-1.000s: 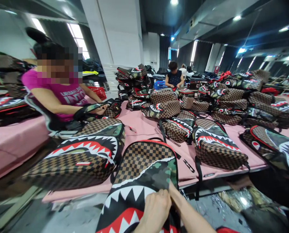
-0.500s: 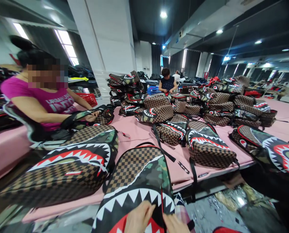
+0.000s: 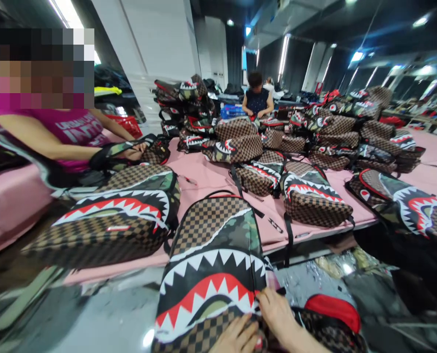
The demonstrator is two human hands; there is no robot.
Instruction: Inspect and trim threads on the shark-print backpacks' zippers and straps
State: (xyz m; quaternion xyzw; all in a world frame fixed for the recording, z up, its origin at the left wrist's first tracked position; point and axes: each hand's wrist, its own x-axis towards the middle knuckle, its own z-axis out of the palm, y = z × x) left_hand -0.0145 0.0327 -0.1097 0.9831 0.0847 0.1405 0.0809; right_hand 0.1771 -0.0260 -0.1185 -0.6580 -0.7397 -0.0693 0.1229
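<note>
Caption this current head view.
Left hand and right hand touch a shark-mouth backpack at a pink table stacked with similar backpacks.

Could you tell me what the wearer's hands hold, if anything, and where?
The left hand lies low on the shark-print backpack; the right hand is at its side edge, but whether it grips there cannot be told.

Backpacks [image 3: 316, 193] on table [image 3: 204, 177]

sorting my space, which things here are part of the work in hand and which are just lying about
In the work:
near backpack
left hand, on its checked part
right hand, at its side edge

Lying about:
small black tool, on the pink table
left backpack
blue basket
</note>
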